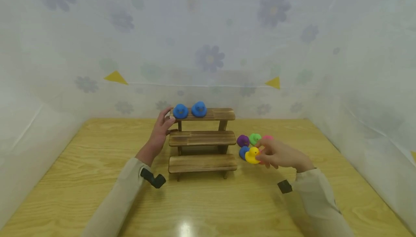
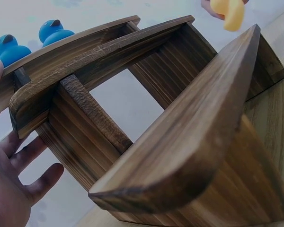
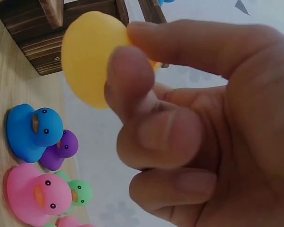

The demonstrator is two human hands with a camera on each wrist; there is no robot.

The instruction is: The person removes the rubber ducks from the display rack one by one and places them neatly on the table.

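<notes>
Right wrist, yellow duck (image 3: 85, 56), partly behind grip (image 3: 213, 118)

shelf (image 1: 201, 138): wood, streaked grain, rough-looking edges. blue ducks (image 1: 199, 110) on top of shelf: smooth, rubbery-looking plastic. yellow duck (image 1: 251, 156) right of shelf: likewise smooth. table (image 1: 208, 204) under shelf: wood-grain surface, glossy where light hits. sheet (image 1: 162, 45) behind shelf: thin, creased. sleeves (image 1: 118, 193) either side of shelf: matt cloth.
</notes>
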